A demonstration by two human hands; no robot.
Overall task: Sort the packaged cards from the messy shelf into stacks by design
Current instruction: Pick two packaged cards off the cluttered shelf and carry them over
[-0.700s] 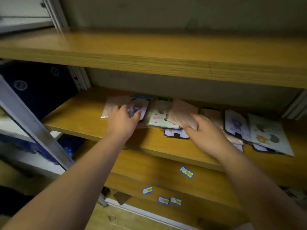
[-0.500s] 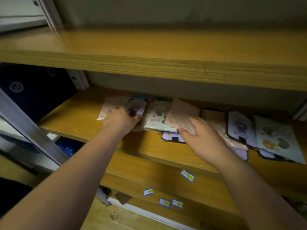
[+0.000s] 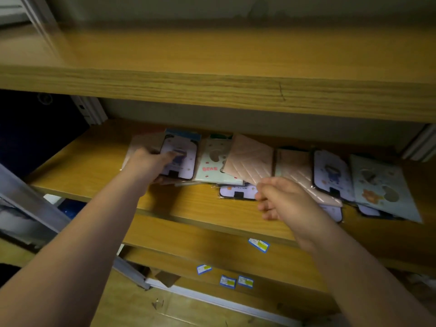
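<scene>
The head view shows the packaged cards point(image 3: 259, 171) spread overlapping across the middle shelf point(image 3: 188, 204), from left of centre to the far right. A pink quilted pack point(image 3: 250, 159) is pinched at its lower corner by the right hand point(image 3: 285, 199), fingers curled shut on it. A lilac pack point(image 3: 180, 159) is gripped at its left edge by the left hand point(image 3: 147, 164), thumb laid over the front. The packs are judged light, thin and fairly stiff, with glossy wrappers likely to slide over one another; an edge or corner pinch seems best. No bin or tray is seen; the shelf alone holds them, and no tidy stack can be made out.
</scene>
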